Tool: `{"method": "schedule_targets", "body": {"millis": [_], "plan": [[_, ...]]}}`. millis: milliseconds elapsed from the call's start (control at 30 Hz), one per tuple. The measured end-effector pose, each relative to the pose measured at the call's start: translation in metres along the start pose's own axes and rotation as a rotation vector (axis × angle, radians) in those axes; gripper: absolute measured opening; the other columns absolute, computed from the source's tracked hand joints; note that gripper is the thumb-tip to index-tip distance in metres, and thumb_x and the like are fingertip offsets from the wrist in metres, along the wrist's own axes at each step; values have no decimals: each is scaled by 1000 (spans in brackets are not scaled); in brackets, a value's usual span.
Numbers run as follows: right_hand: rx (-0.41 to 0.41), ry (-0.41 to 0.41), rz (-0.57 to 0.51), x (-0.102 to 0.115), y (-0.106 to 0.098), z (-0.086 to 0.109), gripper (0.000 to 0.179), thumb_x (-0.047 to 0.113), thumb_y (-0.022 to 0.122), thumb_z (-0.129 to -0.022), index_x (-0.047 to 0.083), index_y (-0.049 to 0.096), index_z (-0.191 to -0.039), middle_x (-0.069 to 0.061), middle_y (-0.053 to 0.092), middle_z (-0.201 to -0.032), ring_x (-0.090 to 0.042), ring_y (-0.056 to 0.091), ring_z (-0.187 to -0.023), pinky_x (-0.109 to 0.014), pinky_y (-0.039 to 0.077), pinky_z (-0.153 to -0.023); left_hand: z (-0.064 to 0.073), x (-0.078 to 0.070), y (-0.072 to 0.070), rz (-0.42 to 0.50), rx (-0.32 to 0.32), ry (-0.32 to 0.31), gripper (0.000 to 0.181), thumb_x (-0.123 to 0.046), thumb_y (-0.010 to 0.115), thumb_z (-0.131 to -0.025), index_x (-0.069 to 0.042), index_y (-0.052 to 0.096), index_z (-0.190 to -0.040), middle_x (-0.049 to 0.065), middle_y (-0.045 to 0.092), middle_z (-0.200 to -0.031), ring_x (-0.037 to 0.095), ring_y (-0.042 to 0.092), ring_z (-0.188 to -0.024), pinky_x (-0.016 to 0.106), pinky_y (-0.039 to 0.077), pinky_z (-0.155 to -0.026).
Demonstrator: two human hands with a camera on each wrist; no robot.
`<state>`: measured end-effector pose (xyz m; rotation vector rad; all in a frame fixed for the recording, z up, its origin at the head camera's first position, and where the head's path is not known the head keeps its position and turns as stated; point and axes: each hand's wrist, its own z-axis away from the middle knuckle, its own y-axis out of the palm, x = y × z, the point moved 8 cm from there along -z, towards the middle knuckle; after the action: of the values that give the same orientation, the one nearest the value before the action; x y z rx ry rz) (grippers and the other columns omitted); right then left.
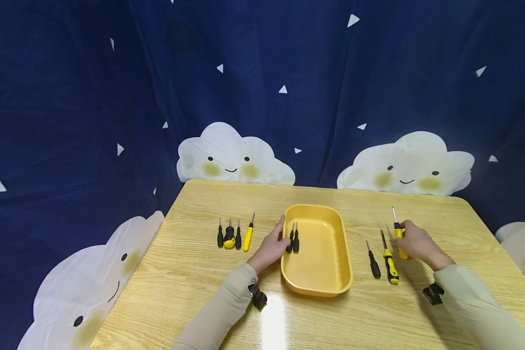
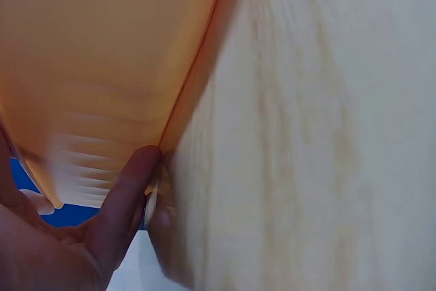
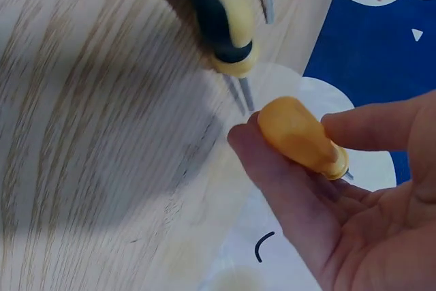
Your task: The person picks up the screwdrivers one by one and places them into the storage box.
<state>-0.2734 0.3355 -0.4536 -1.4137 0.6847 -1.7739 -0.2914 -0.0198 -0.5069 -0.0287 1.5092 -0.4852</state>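
My left hand [image 1: 270, 248] grips the left wall of a yellow plastic tray [image 1: 325, 257], its thumb over the rim. In the left wrist view the tray [image 2: 102, 39] fills the upper left, and fingers press its side. Two small black screwdrivers [image 1: 296, 243] lie in the tray along that wall. On the right, my right hand [image 1: 420, 245] holds a yellow-and-black screwdriver [image 1: 398, 232], tip pointing away from me. Its yellow handle [image 3: 293, 131] sits between thumb and fingers in the right wrist view. Just left of this hand lie a larger yellow-and-black screwdriver [image 1: 391, 268] and a black screwdriver [image 1: 374, 265].
Left of the tray, a row on the wooden table [image 1: 192, 291] has two thin black screwdrivers [image 1: 220, 238], a stubby black-and-yellow screwdriver [image 1: 229, 239] and a yellow-handled one [image 1: 248, 238]. A dark blue curtain [image 1: 262, 63] with clouds hangs behind the table.
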Motion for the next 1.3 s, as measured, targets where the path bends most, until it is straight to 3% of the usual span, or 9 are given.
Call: {"method": "schedule_targets", "body": {"millis": [133,300,533,767,933,1300], "plan": [[-4,-7,-32,6,1,1,57,9,49,-92,-20,19,-131,-40,46,-108,-26,60,-70,-40,54,-56,0,0,0,2,-4,-3,74,-18,49,-89,-31,13,-152,15,46,-139,17,59,-95,28,53,-70],[-15,-26,-77,12,2,2,58,9,50,-93,-20,19,-133,-38,46,-107,-26,61,-72,-40,55,-58,0,0,0,-3,-2,1,74,-19,48,-88,-28,13,-153,16,50,-135,17,60,-92,29,53,-69],[-40,-78,-147,20,4,-1,59,11,51,-94,-17,20,-137,-21,43,-94,-23,56,-66,-41,54,-59,1,-2,0,-4,-2,6,74,-19,48,-88,-28,13,-153,16,54,-128,17,60,-87,28,52,-68],[36,-104,-357,29,8,0,63,17,52,-97,-16,15,-137,-22,46,-98,-29,62,-78,-44,55,-66,2,-2,0,8,1,0,74,-18,49,-88,-33,13,-152,16,55,-127,18,60,-85,29,52,-65],[98,-133,-504,36,11,0,60,11,49,-97,-14,11,-137,-26,49,-105,-34,65,-86,-45,55,-69,2,-2,0,8,2,-3,75,-19,49,-88,-34,13,-152,16,54,-128,18,61,-84,28,52,-65],[154,-202,-606,59,13,3,49,6,42,-97,-14,15,-133,-22,52,-107,-29,66,-83,-48,54,-68,2,-1,0,6,4,-15,75,-20,48,-88,-36,12,-151,16,53,-130,18,61,-82,28,51,-63]]}}
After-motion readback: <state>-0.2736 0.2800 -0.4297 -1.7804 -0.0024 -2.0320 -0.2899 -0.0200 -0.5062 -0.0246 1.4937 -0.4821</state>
